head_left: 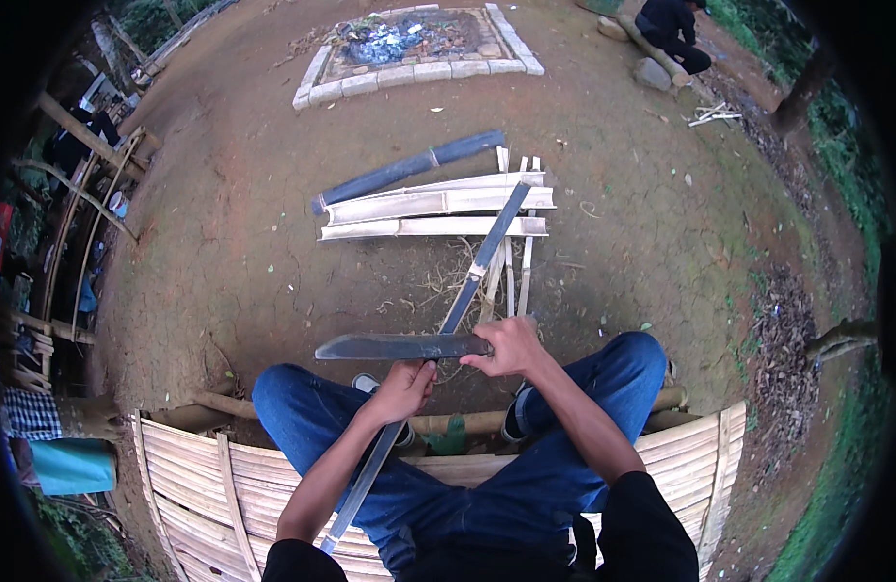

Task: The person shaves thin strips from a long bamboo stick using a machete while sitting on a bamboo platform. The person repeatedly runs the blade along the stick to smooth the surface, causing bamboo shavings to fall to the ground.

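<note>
Right hand [511,347] fingers wrapped on machete [400,346] handle, handle hidden. Left hand [404,388] fingers closed around bamboo strip [472,276], near end cut off behind arm. Far stone-edged pit [419,70] holds ash, debris.

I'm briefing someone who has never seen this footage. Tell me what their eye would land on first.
At centre, the right hand grips a broad dark blade lying across a long bamboo strip, which the left hand holds between the blue-jeaned knees. Beyond it, split bamboo slats lie on the bare earth, with a stone-edged ash pit at the top.
</note>
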{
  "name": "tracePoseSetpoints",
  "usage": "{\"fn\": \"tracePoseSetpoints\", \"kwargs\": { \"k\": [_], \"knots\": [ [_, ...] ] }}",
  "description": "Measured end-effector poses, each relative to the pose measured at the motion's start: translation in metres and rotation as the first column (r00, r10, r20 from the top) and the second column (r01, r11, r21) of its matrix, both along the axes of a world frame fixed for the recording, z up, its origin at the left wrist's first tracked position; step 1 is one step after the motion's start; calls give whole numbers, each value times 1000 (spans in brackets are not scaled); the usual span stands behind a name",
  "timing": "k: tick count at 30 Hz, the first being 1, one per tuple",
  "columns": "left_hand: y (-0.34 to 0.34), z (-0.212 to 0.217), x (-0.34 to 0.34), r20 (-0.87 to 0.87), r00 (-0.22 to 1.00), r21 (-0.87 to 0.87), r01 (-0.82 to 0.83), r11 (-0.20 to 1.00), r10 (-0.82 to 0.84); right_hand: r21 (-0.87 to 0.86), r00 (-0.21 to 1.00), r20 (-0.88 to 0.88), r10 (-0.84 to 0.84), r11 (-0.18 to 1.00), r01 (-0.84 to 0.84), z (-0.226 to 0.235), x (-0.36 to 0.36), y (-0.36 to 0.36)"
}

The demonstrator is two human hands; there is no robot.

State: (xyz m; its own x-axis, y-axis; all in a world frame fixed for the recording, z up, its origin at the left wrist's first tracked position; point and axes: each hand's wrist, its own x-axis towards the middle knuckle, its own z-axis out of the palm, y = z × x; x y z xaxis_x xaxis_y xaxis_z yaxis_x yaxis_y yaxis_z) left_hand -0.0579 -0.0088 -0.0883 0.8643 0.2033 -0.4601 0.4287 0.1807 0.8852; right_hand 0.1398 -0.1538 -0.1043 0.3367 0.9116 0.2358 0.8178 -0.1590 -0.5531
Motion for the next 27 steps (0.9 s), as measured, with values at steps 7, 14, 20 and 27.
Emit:
{"fn": "tracePoseSetpoints", "kwargs": {
  "k": [7, 14, 20, 27],
  "knots": [
    [-2, 13, -8, -47, 999, -93, -2, 996, -2, -117, 819, -282, -499, 865, 487, -16, 54, -7],
    [-1, 15, -8, -64, 998, -258, -10, 966, -7, -29, 999, 35, -9, 1000, 10, 11, 10, -13],
    [4, 19, -6, -22, 999, -205, -32, 978, 28, -63, 986, -50, -161, 985, 158, -4, 29, -11],
    [-7, 17, -8, -65, 998, -119, -1, 993, -7, -41, 988, 152, -8, 999, 15, 5, 5, -11]
  ]
}}
